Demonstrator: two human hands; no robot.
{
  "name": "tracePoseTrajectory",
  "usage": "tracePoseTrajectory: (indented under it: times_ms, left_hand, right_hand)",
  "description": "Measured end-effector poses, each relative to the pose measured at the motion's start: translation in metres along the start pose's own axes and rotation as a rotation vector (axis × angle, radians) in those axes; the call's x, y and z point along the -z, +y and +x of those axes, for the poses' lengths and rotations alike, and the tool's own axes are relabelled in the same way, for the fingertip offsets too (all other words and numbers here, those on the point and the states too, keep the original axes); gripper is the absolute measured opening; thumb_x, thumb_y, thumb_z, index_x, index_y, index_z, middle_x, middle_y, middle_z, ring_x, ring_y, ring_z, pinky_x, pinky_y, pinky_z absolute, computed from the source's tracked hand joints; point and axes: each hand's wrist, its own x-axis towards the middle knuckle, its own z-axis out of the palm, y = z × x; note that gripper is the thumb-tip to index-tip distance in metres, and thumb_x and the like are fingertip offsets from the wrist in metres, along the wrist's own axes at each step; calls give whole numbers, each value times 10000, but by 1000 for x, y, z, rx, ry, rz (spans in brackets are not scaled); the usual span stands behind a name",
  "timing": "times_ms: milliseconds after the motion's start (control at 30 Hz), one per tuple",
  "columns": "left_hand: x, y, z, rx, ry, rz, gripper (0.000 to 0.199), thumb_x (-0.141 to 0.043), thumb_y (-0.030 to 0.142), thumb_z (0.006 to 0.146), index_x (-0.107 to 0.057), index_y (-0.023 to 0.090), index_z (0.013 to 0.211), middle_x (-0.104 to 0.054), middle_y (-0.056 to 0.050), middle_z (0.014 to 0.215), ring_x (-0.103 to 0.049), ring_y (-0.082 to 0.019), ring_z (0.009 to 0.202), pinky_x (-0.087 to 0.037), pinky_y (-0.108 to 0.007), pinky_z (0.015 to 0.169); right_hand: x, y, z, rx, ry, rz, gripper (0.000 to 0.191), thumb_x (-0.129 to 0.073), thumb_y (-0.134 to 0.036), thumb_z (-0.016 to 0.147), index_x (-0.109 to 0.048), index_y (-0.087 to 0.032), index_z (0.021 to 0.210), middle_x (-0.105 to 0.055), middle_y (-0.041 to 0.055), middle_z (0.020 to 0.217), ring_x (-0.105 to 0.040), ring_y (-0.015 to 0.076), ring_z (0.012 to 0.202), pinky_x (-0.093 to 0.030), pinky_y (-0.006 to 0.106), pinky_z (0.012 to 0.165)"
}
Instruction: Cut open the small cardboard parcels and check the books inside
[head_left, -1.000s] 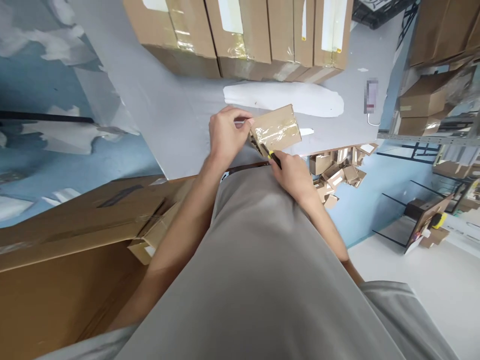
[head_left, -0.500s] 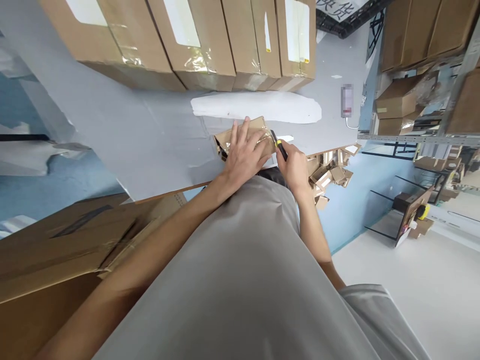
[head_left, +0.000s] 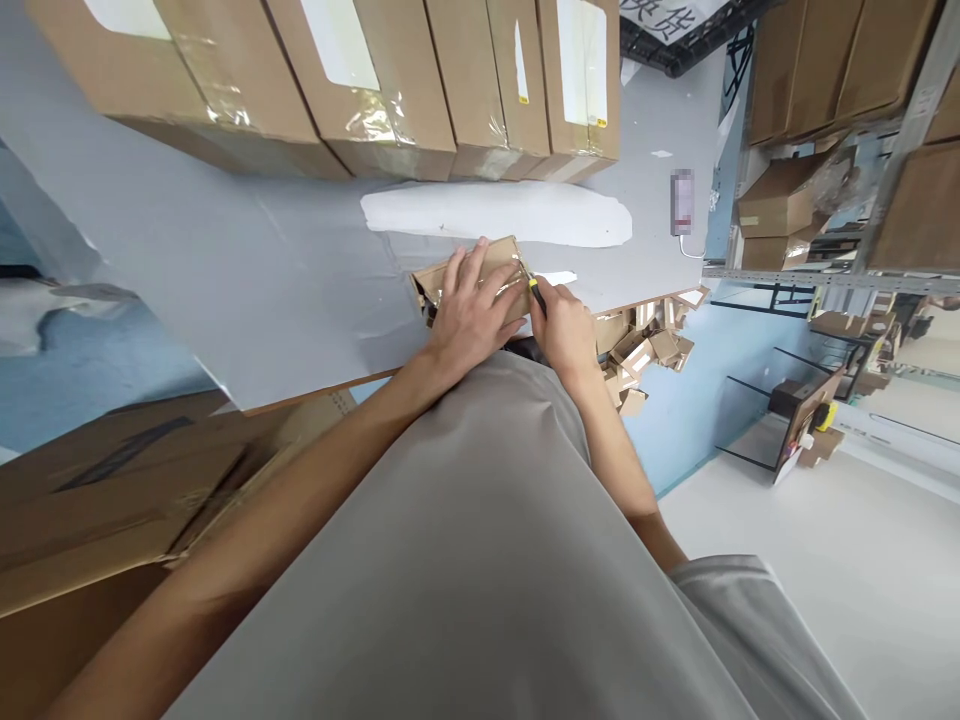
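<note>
Hands close together. Left hand (head_left: 474, 318) spread flat on the small box (head_left: 501, 256), pinning it to the table (head_left: 300, 300) near the front edge. Right hand (head_left: 568, 332) closed round the cutter (head_left: 535, 292). Change: cutter has moved in from just beside the box to its right end; looks like blade contact there, tip hard to see. Left end gapes. Big taped boxes (head_left: 412, 75) stand beyond, white labels (head_left: 582, 62), print unreadable. Black crate (head_left: 679, 58) carries a sign (head_left: 670, 14), handwritten Chinese, "货" legible. No brand readable.

Grey tabletop (head_left: 300, 320), taped cardboard boxes (head_left: 416, 80), small carton (head_left: 498, 257), long white patch (head_left: 510, 212)
</note>
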Motion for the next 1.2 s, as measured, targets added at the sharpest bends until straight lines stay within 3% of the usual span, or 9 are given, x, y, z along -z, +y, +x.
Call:
tracePoseTrajectory:
  times_ms: [267, 500, 800, 1000, 1200]
  left_hand:
    - [1, 1, 3, 16, 8, -44, 524, -639, 558, 1062, -676, 300, 1517, -548, -115, 1757, -279, -457, 1760, -128, -736, 1444]
    - [3, 9, 4, 67, 48, -189, 446, -616, 560, 1053, -736, 326, 1413, -633, -99, 1675, -315, -440, 1749, -158, -726, 1446]
    - [1, 8, 4, 61, 39, -186, 467, -638, 549, 1041, -719, 316, 1438, -624, -117, 1682, -307, -444, 1750, -160, -726, 1443]
    - [1, 4, 3, 19, 40, -163, 481, -697, 585, 1020, -723, 298, 1405, -633, -134, 1667, -323, -458, 1743, -157, -751, 1434]
    - [10, 2, 1, 26, 38, -156, 545, -768, 624, 986, -715, 327, 1440, -632, -127, 1670, -322, -455, 1747, -131, -744, 1444]
  right_hand:
    - [-14, -16, 2, -86, -15, -90, 595, -282, -295, 1213, -414, -252, 1791, -642, 214, 1534, -787, 336, 1196, -625, 460, 1037]
    - [-23, -24, 2, -155, 3, -21, 592, -269, -295, 1211, -400, -238, 1785, -699, 233, 1451, -798, 353, 1174, -629, 490, 1014]
    - [-21, -23, 6, -228, 17, 2, 489, -350, -244, 1200, -564, -199, 1638, -817, 216, 1258, -802, 358, 1179, -602, 504, 1042]
    - [-25, -7, -15, -321, -23, -36, 392, -435, -251, 1191, -691, -202, 1484, -833, 206, 1251, -809, 339, 1188, -596, 459, 1036]
    - [-34, 10, -22, -236, 74, 94, 409, -443, -365, 1190, -704, -244, 1481, -855, 156, 1223, -808, 335, 1137, -577, 419, 1020]
